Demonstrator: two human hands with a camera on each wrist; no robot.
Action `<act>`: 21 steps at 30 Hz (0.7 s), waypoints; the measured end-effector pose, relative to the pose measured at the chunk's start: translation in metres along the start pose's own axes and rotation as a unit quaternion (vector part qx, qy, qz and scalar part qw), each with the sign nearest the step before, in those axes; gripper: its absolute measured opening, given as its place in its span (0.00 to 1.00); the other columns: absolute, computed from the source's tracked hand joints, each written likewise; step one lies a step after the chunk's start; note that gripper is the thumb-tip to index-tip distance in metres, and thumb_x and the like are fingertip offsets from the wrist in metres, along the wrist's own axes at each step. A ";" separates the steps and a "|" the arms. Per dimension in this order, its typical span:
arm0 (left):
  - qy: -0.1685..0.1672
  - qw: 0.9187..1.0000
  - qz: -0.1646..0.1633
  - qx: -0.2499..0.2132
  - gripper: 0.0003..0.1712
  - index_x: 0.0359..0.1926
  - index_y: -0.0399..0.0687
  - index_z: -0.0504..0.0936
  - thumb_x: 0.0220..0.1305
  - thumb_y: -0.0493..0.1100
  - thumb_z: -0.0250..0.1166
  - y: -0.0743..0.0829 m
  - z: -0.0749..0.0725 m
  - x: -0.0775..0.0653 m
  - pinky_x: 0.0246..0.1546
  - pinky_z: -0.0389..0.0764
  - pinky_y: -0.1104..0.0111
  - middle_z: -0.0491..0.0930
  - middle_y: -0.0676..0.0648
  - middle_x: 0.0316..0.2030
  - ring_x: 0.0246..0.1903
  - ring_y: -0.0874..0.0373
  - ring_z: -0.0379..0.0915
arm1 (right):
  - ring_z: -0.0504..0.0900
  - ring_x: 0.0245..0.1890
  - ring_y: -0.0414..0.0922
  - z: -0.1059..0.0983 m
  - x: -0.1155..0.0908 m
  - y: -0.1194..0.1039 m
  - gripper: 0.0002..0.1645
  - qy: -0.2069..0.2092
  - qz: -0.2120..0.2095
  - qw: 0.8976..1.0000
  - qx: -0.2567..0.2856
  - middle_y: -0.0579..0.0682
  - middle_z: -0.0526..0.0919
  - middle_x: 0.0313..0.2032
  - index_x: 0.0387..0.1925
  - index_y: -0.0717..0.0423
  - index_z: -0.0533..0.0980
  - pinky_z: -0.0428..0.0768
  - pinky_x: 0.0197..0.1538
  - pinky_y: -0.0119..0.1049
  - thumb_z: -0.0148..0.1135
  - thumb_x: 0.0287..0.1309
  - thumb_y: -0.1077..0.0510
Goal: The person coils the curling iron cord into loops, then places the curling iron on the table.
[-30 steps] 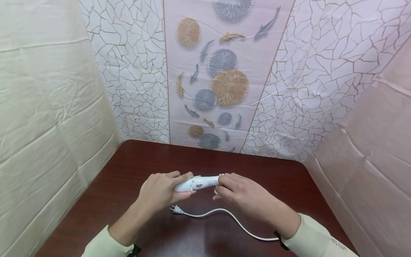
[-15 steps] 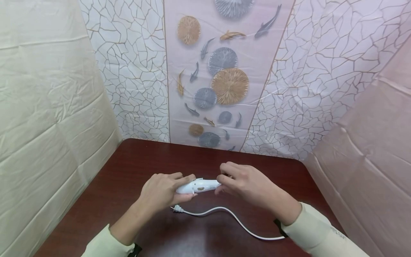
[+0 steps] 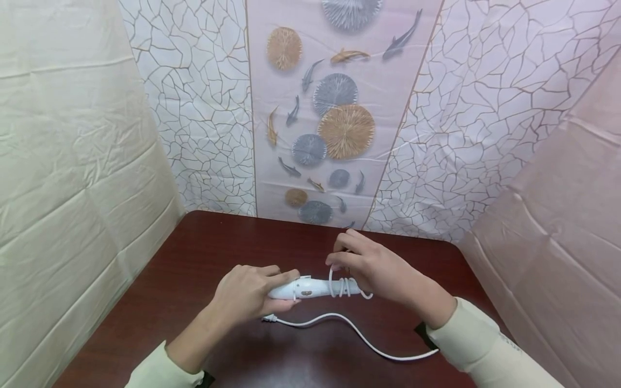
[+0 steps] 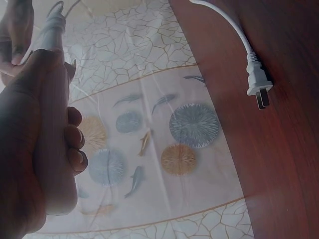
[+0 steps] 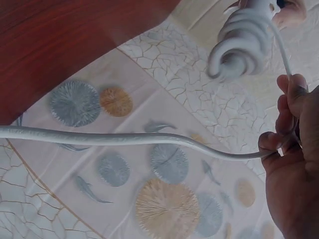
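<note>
My left hand (image 3: 247,293) grips the thicker end of a slim white corded appliance (image 3: 315,288) with a small gold switch. In the left wrist view its smooth, rounded end (image 4: 57,194) shows below the fingers. Several turns of white cord (image 3: 344,287) circle its narrow end, and the right wrist view shows them as stacked loops (image 5: 241,45). My right hand (image 3: 380,269) pinches the cord just above these turns, holding a strand taut from the appliance. The cord also runs through the right fingers (image 5: 269,142).
The cord's free length (image 3: 335,314) curves beneath the hands to a two-pin plug (image 4: 258,79). A dark red-brown table (image 3: 233,242) lies below, with patterned cloth (image 3: 310,151) behind it and plain cloth (image 3: 82,188) at the sides.
My right hand has risen off the narrow end with the cord, bringing the wound turns into sight. The plug has slid slightly right. My left hand keeps its grip, shifting slightly right with the appliance.
</note>
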State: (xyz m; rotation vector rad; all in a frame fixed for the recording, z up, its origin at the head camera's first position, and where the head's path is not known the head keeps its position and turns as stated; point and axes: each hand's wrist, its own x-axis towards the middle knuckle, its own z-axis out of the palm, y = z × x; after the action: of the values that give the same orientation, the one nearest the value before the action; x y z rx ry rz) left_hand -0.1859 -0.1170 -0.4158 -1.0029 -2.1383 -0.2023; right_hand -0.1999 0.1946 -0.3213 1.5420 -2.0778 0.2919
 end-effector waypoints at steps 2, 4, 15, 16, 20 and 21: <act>0.002 1.000 0.009 0.000 0.32 0.58 0.69 0.91 0.53 0.68 0.83 0.001 -0.001 0.001 0.16 0.66 0.72 0.86 0.61 0.30 0.16 0.65 0.68 | 0.80 0.45 0.40 0.000 -0.002 0.004 0.21 0.006 0.009 1.000 0.012 0.44 0.82 0.44 0.49 0.51 0.88 0.81 0.48 0.27 0.76 0.58 0.73; 0.004 1.000 0.015 0.003 0.31 0.58 0.70 0.91 0.53 0.68 0.83 0.001 -0.001 0.002 0.16 0.66 0.72 0.85 0.62 0.29 0.17 0.65 0.67 | 0.81 0.43 0.39 0.001 -0.004 0.007 0.18 0.017 0.017 0.999 0.022 0.44 0.83 0.43 0.49 0.51 0.88 0.81 0.47 0.27 0.78 0.60 0.70; 0.003 0.999 0.039 -0.001 0.33 0.59 0.70 0.92 0.52 0.69 0.82 0.005 -0.002 0.004 0.17 0.70 0.69 0.84 0.62 0.29 0.18 0.64 0.70 | 0.83 0.35 0.37 0.007 -0.012 0.017 0.18 0.032 0.048 0.997 0.044 0.42 0.84 0.37 0.42 0.50 0.87 0.81 0.40 0.28 0.84 0.53 0.67; 0.003 0.999 0.041 -0.001 0.33 0.59 0.70 0.92 0.52 0.70 0.82 0.005 -0.003 0.005 0.17 0.71 0.69 0.84 0.62 0.30 0.18 0.64 0.71 | 0.83 0.35 0.37 0.008 -0.013 0.018 0.17 0.029 0.053 0.997 0.045 0.42 0.83 0.36 0.41 0.50 0.87 0.81 0.40 0.28 0.85 0.53 0.67; 0.003 0.999 0.049 0.003 0.33 0.60 0.69 0.91 0.53 0.70 0.81 0.005 -0.004 0.007 0.17 0.71 0.69 0.84 0.62 0.30 0.18 0.64 0.72 | 0.83 0.32 0.38 0.009 -0.015 0.021 0.15 0.023 0.070 0.996 0.050 0.42 0.82 0.34 0.38 0.51 0.87 0.81 0.36 0.28 0.85 0.53 0.66; 0.003 0.999 0.049 0.005 0.33 0.60 0.69 0.91 0.54 0.70 0.81 0.005 -0.004 0.008 0.17 0.71 0.68 0.84 0.62 0.30 0.19 0.64 0.73 | 0.82 0.32 0.37 0.009 -0.016 0.021 0.14 0.023 0.074 0.996 0.053 0.42 0.82 0.33 0.38 0.51 0.87 0.81 0.35 0.28 0.86 0.53 0.65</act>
State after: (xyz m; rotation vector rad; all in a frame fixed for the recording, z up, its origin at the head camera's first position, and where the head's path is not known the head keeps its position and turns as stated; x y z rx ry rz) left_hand -0.1830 -0.1105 -0.4083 -1.0980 -2.0756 -0.1473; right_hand -0.2195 0.2100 -0.3344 1.4289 -2.1744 0.4961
